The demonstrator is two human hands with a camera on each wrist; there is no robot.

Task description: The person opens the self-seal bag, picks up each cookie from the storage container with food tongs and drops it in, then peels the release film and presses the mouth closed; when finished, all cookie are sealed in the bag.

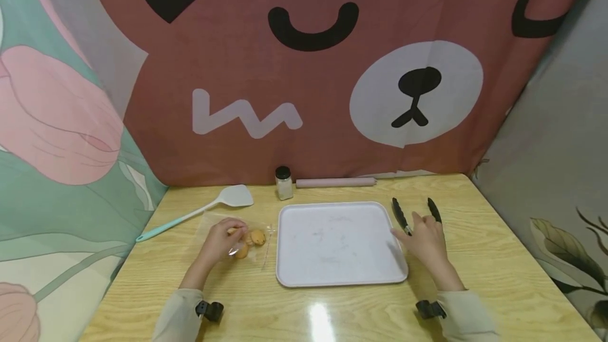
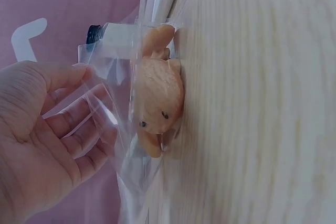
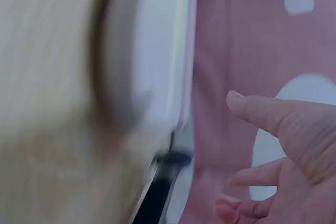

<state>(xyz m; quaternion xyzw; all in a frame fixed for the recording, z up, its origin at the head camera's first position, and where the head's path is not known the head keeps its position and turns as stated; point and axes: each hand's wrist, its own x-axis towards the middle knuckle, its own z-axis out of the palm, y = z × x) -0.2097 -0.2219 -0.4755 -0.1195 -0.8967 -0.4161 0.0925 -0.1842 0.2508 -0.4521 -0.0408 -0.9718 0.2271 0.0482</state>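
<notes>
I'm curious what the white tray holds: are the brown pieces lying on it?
No, the brown pieces are in a clear plastic bag to the left of the white tray.

At the left hand (image 1: 223, 239), glossy clear plastic bag (image 2: 127, 156); beside the right hand (image 1: 426, 241), smooth tray (image 1: 342, 244), probably plastic though blurred close-up; beneath both, shiny wood-grain table (image 1: 256, 307).

Table (image 1: 256, 305): pale yellow, wood-grain pattern.
Bag (image 2: 123, 148) at my left hand (image 1: 222, 239): transparent, colourless.
Pieces (image 1: 258, 237) in the bag: orange-tan, dark spots.
Tongs (image 1: 400, 215) by my right hand (image 1: 425, 239): black handles.
My sleeves (image 1: 179, 313): pale beige.
Tray (image 1: 339, 244): off-white, faint grey marks.
Spatula (image 1: 236, 196), far left corner: pale grey blade, mint-green handle.
Jar (image 1: 284, 186), far edge: black lid, white contents.
Rod (image 1: 334, 182), far edge: plain dusty pink.
</notes>
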